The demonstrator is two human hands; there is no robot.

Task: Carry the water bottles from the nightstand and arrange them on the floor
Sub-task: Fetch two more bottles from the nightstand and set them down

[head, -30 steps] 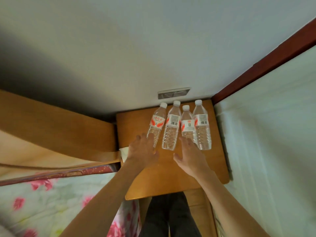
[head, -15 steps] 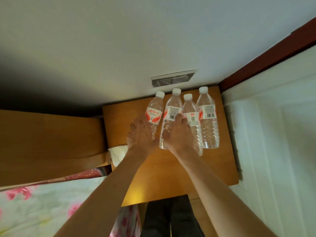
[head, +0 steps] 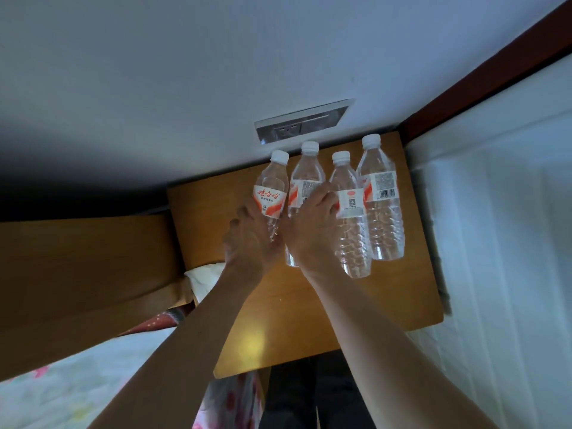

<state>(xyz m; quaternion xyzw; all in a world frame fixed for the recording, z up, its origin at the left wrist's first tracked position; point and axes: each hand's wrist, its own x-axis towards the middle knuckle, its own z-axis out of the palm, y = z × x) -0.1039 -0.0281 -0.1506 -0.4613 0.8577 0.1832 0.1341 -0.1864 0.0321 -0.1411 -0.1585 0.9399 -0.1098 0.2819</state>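
The fingers (head: 236,222) of the left hand (head: 247,239) curl around the lower, ribbed part of the leftmost bottle (head: 272,187), a clear plastic water bottle with a white screw cap and a red-and-white label. The right hand (head: 312,224) wraps the second bottle (head: 305,181), which looks the same, and its fingertips (head: 322,193) reach up to the label, pushing into the gap beside the third bottle (head: 351,218). Both hands are closed in a grip, each on one bottle. The hands cover the two bases, so I cannot tell whether either bottle has left the wood.

The third bottle and the fourth bottle (head: 382,205) stand untouched just to the right. All four are crowded in a row at the back of the orange-brown wooden nightstand (head: 387,289), close to a white wall with a silver socket panel (head: 301,125).

The bottles look full, so each should feel weighty for its size. The thin walls will probably dent under a hard squeeze. The glossy labels may be slippery, and the ribbed band below them likely offers surer hold. A firm wrap around the middle, keeping each bottle upright, seems wisest for the carry.

A flowered bedspread (head: 93,366) lies at lower left.
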